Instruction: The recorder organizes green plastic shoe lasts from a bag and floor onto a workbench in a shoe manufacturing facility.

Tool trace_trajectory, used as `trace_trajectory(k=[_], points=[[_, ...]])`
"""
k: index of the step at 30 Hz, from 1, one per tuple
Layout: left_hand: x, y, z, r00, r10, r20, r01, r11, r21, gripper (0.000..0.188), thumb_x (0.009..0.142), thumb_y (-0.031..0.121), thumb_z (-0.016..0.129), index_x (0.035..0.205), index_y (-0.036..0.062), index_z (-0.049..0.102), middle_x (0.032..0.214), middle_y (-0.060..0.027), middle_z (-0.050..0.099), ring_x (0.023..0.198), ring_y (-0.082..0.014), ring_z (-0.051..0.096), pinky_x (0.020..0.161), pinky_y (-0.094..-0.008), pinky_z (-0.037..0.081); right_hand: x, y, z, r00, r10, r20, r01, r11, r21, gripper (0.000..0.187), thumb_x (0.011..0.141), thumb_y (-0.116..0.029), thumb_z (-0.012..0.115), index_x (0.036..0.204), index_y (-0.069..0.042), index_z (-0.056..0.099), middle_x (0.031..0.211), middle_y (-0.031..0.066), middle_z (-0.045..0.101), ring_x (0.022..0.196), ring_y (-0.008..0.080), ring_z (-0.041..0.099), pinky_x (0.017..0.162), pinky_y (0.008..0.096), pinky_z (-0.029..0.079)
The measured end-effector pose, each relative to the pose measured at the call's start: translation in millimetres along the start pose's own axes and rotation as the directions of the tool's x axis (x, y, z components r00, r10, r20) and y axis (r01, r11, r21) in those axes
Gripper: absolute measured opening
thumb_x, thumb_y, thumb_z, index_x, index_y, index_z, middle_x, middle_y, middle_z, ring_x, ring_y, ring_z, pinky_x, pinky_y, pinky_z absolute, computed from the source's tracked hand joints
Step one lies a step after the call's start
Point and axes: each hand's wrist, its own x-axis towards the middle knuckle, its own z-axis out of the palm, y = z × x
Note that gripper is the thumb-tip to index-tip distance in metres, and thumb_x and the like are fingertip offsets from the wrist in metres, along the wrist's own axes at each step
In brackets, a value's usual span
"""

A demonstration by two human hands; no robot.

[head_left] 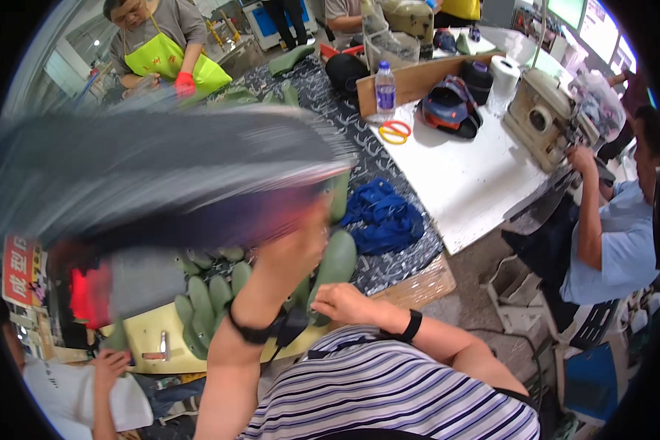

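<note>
A large dark grey shape (176, 154), smeared by motion, fills the left of the view above the table. Its underside shows dark blue and red, but its kind does not show. My left hand (297, 238) is raised at its right end with fingers wrapped on it, partly blurred. Below and to the right, my right hand (345, 302) stays low before my body, fingers curled together. It is beside a green shoe last (337, 264); whether it holds anything is hidden. Several more green lasts (202, 304) lie in a row left of my left forearm.
Blue cloth (383, 216) lies crumpled on the patterned dark table cover. On the white tabletop (462, 191) are orange-handled scissors (394, 132), a bottle (385, 88), a cap (451, 106) and a sewing machine (543, 117). A hammer (163, 346) rests at lower left. Co-workers sit around.
</note>
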Motion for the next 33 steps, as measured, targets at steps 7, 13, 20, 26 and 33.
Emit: trace_trajectory(k=[7,13,20,26,33], points=[[-30,110,183,0.731,0.23,0.642,0.197,0.83,-0.522,0.069,0.07,0.015,0.07,0.131,0.0082,0.039,0.143,-0.0189,0.021,0.125,-0.0399,0.031,0.101,-0.0525,0.023,-46,50,-36,0.97,0.044,-0.237,-0.101,0.966,-0.236,0.012,0.079,-0.014,0.059,0.077,-0.002,0.059,0.077,0.0172,0.059,0.076,0.0358,0.057,0.068,0.0432,0.046],[-136,64,29,0.773,0.028,0.634,0.535,0.507,-0.676,0.04,0.074,0.015,0.066,0.111,0.0038,0.056,0.117,-0.0156,0.051,0.114,-0.0319,0.046,0.092,-0.0425,0.036,-60,94,-86,0.862,0.281,-0.422,-0.373,0.915,-0.153,0.008,0.078,-0.008,0.058,0.078,0.0,0.059,0.077,0.0177,0.06,0.074,0.0358,0.058,0.065,0.0422,0.046],[-241,93,-93,0.388,-0.422,0.82,0.91,0.32,-0.265,0.023,0.076,0.014,0.063,0.096,0.0037,0.058,0.09,-0.0114,0.058,0.083,-0.0311,0.057,0.075,-0.0392,0.046,-11,45,-13,0.907,-0.109,0.407,0.084,0.993,0.079,0.011,0.08,-0.009,0.059,0.079,0.001,0.059,0.078,0.0164,0.06,0.074,0.0339,0.058,0.065,0.0387,0.047],[-289,136,-170,-0.044,-0.437,0.899,0.994,0.074,0.085,0.027,0.081,0.019,0.059,0.103,0.0041,0.057,0.091,-0.0136,0.058,0.086,-0.0329,0.056,0.075,-0.0417,0.046,6,-14,52,0.6,-0.252,0.76,0.259,0.959,0.113,0.012,0.082,-0.012,0.058,0.082,0.0,0.059,0.076,0.0155,0.058,0.073,0.0336,0.057,0.066,0.0397,0.046],[-367,202,-281,-0.145,-0.585,0.798,0.989,-0.068,0.129,0.028,0.081,0.026,0.057,0.097,0.0037,0.058,0.088,-0.0173,0.059,0.083,-0.0354,0.059,0.072,-0.0441,0.047,-48,-112,140,0.472,0.158,0.868,0.031,0.98,-0.195,0.012,0.082,-0.008,0.059,0.087,0.003,0.062,0.075,0.019,0.062,0.068,0.027,0.062,0.061,0.0313,0.048]])
